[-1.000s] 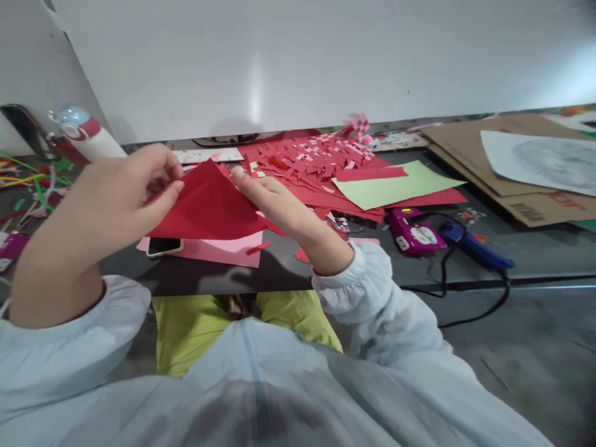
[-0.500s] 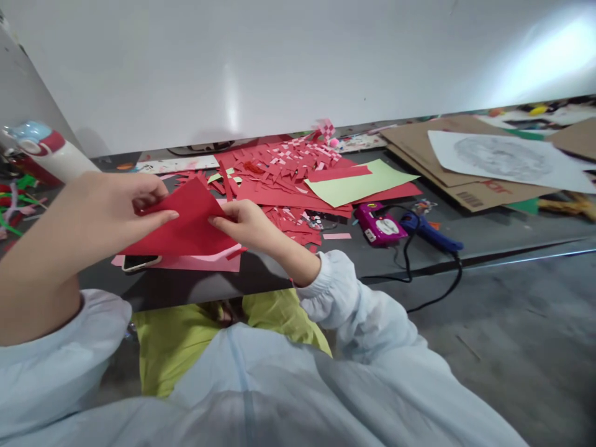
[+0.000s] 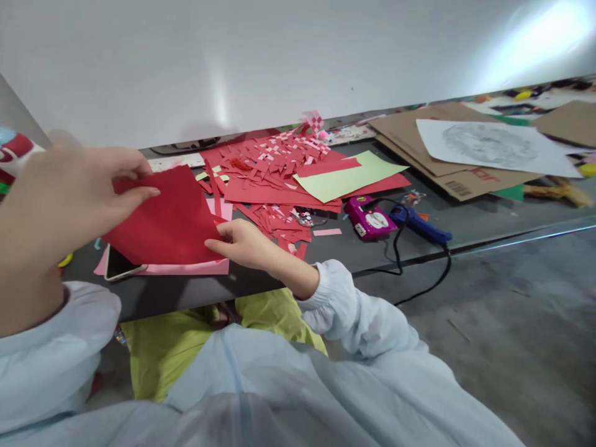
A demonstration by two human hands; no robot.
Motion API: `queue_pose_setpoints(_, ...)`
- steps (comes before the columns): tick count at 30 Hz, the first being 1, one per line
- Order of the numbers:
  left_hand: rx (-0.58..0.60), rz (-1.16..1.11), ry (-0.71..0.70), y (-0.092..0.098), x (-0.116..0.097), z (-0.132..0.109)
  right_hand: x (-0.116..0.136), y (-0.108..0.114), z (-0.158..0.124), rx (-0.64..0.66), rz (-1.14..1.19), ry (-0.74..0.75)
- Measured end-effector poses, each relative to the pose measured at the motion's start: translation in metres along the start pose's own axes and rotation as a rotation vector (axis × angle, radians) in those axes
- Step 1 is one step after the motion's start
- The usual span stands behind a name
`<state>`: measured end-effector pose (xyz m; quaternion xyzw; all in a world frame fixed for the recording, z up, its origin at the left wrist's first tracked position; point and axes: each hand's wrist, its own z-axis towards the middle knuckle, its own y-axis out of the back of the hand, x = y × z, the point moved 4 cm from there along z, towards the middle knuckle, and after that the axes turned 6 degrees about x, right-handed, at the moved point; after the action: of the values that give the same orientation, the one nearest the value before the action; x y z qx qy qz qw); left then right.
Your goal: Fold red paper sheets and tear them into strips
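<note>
A sheet of red paper (image 3: 162, 220) is held up in front of me, tilted above the dark table. My left hand (image 3: 100, 192) pinches its upper left edge between thumb and fingers. At the right edge of the sheet, my right hand (image 3: 244, 245) is closed on it, thumb below and fingers above. Under the red sheet lies pink paper (image 3: 195, 268), mostly covered. A phone (image 3: 121, 267) pokes out beneath the sheet's lower left corner. Behind my right hand spreads a heap of cut red paper strips (image 3: 265, 161), some woven with pink into a checked pattern.
Pale green paper (image 3: 349, 180) lies over red sheets right of the heap. A magenta device (image 3: 371, 218) and a blue-handled tool (image 3: 423, 226) with black cord sit near the table's front edge. Cardboard (image 3: 447, 174) bearing a drawing (image 3: 493, 147) is farther right; a white panel (image 3: 279, 56) rises behind.
The red sheet has been lowered and turned flatter toward me, showing more of its face. Both hands still grip it, the right one lower on its edge. The view has shifted slightly.
</note>
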<state>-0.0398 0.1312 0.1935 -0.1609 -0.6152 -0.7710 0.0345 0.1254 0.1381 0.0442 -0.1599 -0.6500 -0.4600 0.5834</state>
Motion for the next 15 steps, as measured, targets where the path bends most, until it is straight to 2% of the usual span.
queue_pose_setpoints(5,0.004,-0.017,-0.014,-0.003,-0.006,0.009,-0.011,-0.01,-0.003,-0.001,0.138,-0.077)
queue_pose_setpoints(8,-0.071,-0.087,-0.089,-0.003,-0.012,0.012,-0.014,-0.005,-0.001,-0.04,0.313,-0.115)
queue_pose_setpoints(12,-0.182,-0.187,-0.104,-0.004,-0.013,0.01,-0.011,0.026,0.001,-0.199,0.575,-0.195)
queue_pose_setpoints(15,-0.146,-0.197,-0.089,-0.008,-0.013,0.007,-0.009,0.063,0.0,-0.387,0.725,-0.191)
